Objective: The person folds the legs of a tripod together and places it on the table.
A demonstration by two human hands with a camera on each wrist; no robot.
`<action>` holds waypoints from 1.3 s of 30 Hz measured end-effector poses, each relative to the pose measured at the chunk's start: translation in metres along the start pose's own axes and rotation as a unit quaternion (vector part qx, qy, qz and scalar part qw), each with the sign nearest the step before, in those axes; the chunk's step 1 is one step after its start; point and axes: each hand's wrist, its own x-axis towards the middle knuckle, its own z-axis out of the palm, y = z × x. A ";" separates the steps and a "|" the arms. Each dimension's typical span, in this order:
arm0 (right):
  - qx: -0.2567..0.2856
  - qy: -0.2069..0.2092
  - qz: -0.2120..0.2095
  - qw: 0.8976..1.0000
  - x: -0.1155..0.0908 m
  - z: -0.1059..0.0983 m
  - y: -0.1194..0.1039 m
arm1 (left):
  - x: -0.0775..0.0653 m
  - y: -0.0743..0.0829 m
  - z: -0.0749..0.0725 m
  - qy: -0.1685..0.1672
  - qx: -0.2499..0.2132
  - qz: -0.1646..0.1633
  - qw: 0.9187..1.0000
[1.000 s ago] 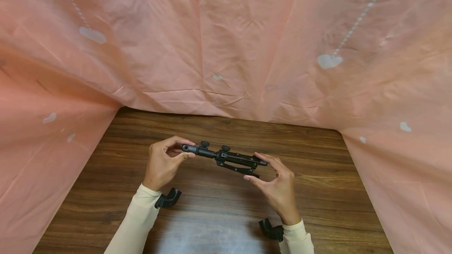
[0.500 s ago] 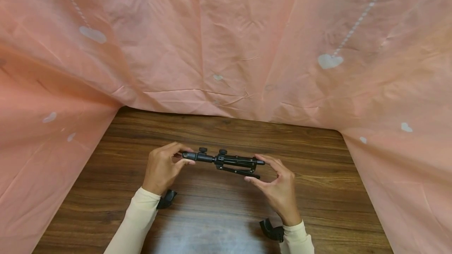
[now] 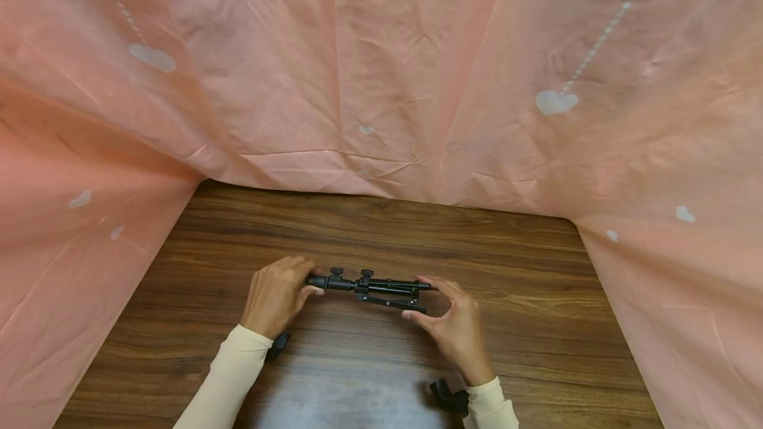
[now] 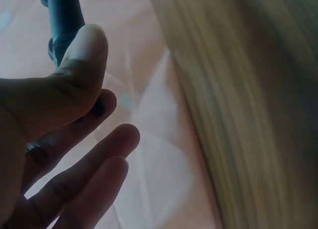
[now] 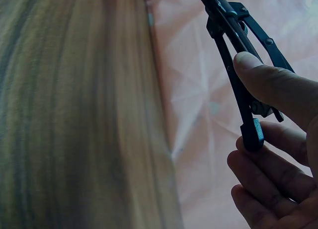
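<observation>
A folded black mini tripod (image 3: 390,288) lies crosswise between both hands in the head view, its two round knobs on the far side. My left hand (image 3: 274,296) pinches the head end between thumb and fingers; in the left wrist view the thumb overlaps the dark tube (image 4: 65,15). At the other end, my right hand (image 3: 456,323) holds the leg end, thumb on one leg and fingers on the opposite side. The right wrist view shows the legs (image 5: 237,85) slightly spread, one foot (image 5: 252,135) against the fingers. Whether the tripod touches the table cannot be told.
Beneath the hands is a brown wood-grain table (image 3: 369,376). Pink cloth (image 3: 381,85) with pale hearts hangs behind it and along both sides. Black curved wrist mounts (image 3: 448,397) project from the sleeves.
Both hands have brought the tripod lower in the head view, nearer the front, with a slight leftward shift on the right side. The tripod lies more level. Both hands keep their hold.
</observation>
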 end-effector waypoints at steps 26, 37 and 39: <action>-0.058 -0.063 0.085 0.993 -0.019 0.034 0.029 | -0.029 -0.018 0.047 -0.093 -0.019 -0.074 0.993; -0.082 -0.071 0.069 0.992 -0.022 0.039 0.035 | -0.035 -0.021 0.056 -0.098 -0.026 -0.081 0.991; -0.084 -0.070 0.068 0.992 -0.023 0.039 0.036 | -0.035 -0.021 0.057 -0.099 -0.027 -0.080 0.992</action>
